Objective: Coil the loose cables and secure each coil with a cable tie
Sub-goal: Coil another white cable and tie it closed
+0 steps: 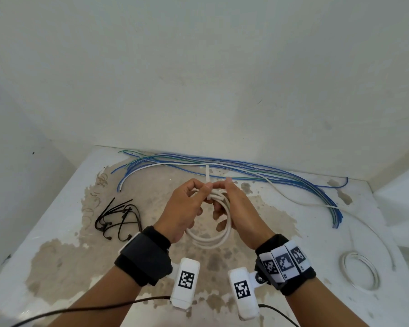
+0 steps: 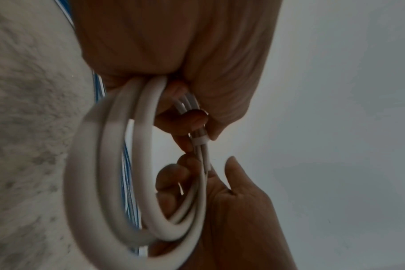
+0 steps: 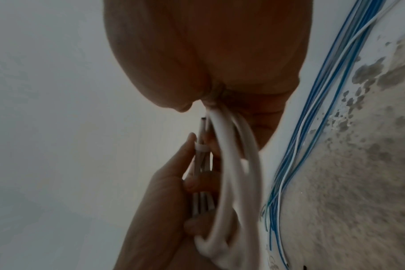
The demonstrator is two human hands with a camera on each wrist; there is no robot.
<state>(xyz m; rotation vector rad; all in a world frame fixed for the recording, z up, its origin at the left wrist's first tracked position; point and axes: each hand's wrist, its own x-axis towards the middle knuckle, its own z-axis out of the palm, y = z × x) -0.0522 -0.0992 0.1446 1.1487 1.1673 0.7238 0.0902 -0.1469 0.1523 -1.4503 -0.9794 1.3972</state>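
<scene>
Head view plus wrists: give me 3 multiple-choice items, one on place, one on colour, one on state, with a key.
1. Where do the black ties lie on the table?
A. left of the hands
B. right of the hands
C. on the blue wires

2. What colour is the tie on the held coil?
A. black
B. white
C. blue

3. What state is the held coil in?
A. flat on the table
B. held in both hands, tie looped round it
C. uncoiled

Key:
1 A, they sit beside the left hand.
2 B, a white band crosses the strands.
3 B, left hand and right hand grip it above the table.
</scene>
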